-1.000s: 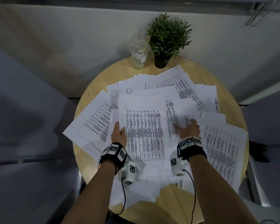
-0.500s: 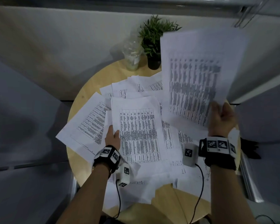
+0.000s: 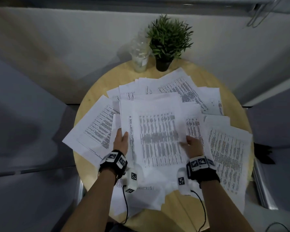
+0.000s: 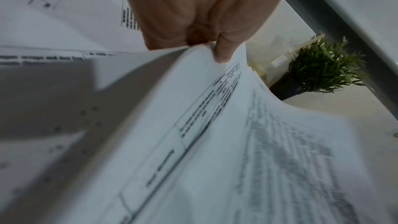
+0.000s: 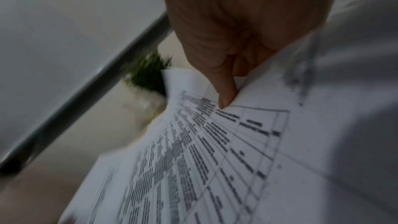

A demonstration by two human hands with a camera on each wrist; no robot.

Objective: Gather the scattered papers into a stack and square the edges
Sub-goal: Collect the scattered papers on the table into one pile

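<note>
Several printed white papers [image 3: 97,129] lie scattered and overlapping on a round wooden table [image 3: 97,87]. In the middle a small stack of sheets [image 3: 157,138] is held between both hands. My left hand [image 3: 121,141] pinches its left edge, thumb on top [image 4: 224,52]. At the stack's right edge my right hand [image 3: 192,146] pinches the top sheet [image 5: 215,142], thumb pressed down on the print. The top sheet is blurred in the head view. More sheets [image 3: 228,153] fan out to the right.
A potted green plant [image 3: 167,42] and a clear plastic cup [image 3: 140,54] stand at the table's far edge, just beyond the papers. Grey walls and panels close in around the table. Some sheets [image 3: 141,196] overhang the near edge under my wrists.
My right hand lifted a sheet high at the right, then brought it down onto the middle stack. The left hand kept its hold on the stack's left edge.
</note>
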